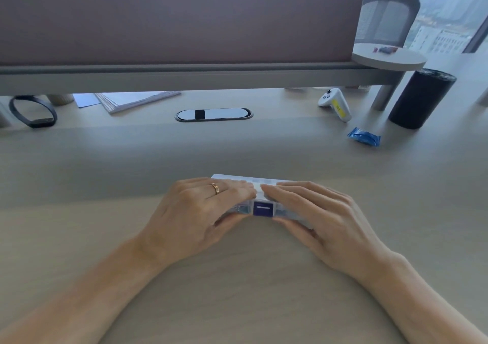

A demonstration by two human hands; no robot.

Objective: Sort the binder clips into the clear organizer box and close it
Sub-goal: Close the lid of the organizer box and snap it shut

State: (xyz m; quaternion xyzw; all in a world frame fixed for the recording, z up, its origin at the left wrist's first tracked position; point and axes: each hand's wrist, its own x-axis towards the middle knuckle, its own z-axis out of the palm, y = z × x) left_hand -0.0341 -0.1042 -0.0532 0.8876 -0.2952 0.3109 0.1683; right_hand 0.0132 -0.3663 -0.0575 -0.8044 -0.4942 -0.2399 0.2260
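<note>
Near-centre on the pale wooden desk [105,174] lies the clear plastic organizer box [237,177], purple latch [263,208] in front; left hand [200,211] and right hand [319,211] pinch it, fingers on lid, thumbs at its front. Probably light, stiff, slick: squeeze beside the latch.

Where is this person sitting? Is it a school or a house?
Most likely an office, high up in a tall building: a long desk with a divider screen, a mesh-backed chair, and a window looking out over city towers.
</note>
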